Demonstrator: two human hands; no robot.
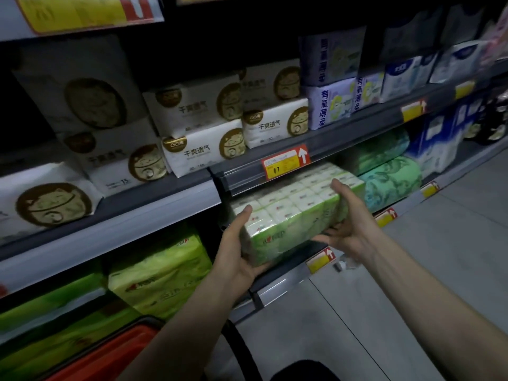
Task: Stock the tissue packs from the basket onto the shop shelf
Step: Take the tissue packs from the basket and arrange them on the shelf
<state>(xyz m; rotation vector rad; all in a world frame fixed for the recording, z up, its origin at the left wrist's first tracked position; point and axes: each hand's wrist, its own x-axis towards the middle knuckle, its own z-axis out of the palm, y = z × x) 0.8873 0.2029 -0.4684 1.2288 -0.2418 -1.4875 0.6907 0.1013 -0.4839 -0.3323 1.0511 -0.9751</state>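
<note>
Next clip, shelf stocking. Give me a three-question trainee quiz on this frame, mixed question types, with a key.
1. True or false: the green tissue pack is held by one hand only.
2. What sits just right of it at the same shelf level? A glass bottles; B teal patterned packs; C tin cans.
3. Fill in: the yellow price tag on the shelf edge above the pack reads ___.
Key: 1 false, the left hand and the right hand both hold it; 2 B; 3 17.
</note>
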